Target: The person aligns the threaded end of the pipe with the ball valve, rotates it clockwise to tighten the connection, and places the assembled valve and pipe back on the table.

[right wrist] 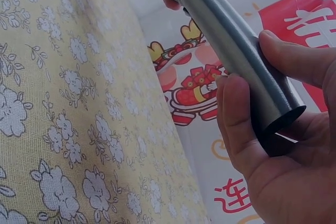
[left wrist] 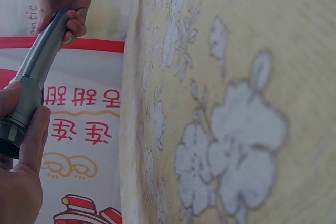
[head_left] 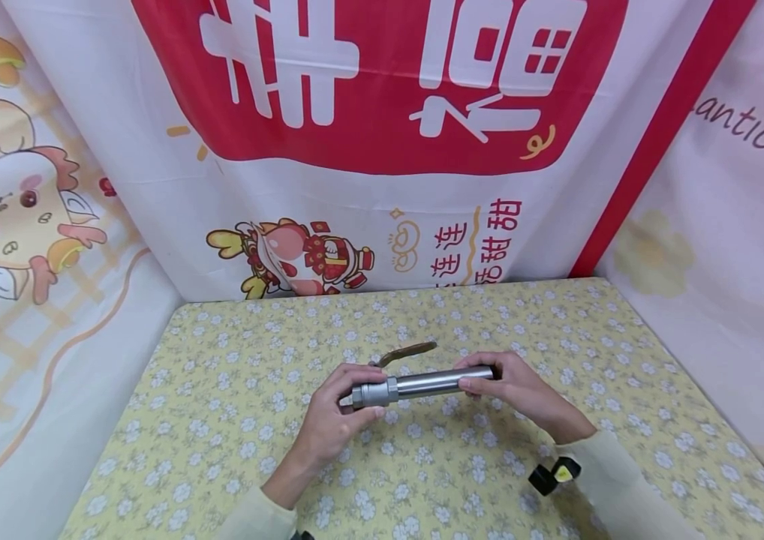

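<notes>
In the head view a ball valve (head_left: 374, 394) with a brown lever handle (head_left: 409, 352) is joined to a smooth steel pipe (head_left: 431, 383), the two held in line above the table. My left hand (head_left: 335, 416) grips the valve body, thumb on the near side and fingers over the far side. At the pipe's other end, my right hand (head_left: 503, 382) holds it between thumb and fingers. The right wrist view shows the pipe's open end (right wrist: 284, 120) beside the right palm. Part of the valve is hidden behind the left fingers.
A table with a yellow floral cloth (head_left: 233, 375) lies beneath the hands. Printed white and red fabric (head_left: 382, 187) hangs behind it, with more printed fabric at both sides. A small black and yellow device (head_left: 554, 475) is strapped at the right wrist.
</notes>
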Tool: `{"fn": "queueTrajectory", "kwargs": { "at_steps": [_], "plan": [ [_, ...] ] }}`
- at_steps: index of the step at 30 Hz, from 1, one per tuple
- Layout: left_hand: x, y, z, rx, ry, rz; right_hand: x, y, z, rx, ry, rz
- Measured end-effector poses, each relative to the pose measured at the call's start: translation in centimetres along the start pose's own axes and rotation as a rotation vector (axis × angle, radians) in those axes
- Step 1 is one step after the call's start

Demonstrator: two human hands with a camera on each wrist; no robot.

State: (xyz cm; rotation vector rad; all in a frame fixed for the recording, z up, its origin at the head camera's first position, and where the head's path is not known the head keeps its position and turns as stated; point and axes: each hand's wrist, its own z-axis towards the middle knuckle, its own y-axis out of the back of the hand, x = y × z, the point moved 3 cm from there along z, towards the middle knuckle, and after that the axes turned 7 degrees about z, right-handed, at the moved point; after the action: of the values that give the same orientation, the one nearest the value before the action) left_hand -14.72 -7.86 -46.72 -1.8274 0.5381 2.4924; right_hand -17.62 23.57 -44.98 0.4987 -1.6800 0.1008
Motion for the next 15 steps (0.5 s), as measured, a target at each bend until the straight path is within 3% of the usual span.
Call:
{"fn": "queueTrajectory", "kwargs": {
  "at_steps": [7, 15],
  "plan": [
    [0.17, 0.05, 0.01, 0.010, 0.012, 0.006, -0.22, 0.05, 0.09, 0.004, 0.027, -0.006],
    [0.53, 0.36, 0.00, 0.037, 0.048, 0.035, -0.45, -0.28, 0.25, 0.050, 0.133, -0.062]
  ]
}}
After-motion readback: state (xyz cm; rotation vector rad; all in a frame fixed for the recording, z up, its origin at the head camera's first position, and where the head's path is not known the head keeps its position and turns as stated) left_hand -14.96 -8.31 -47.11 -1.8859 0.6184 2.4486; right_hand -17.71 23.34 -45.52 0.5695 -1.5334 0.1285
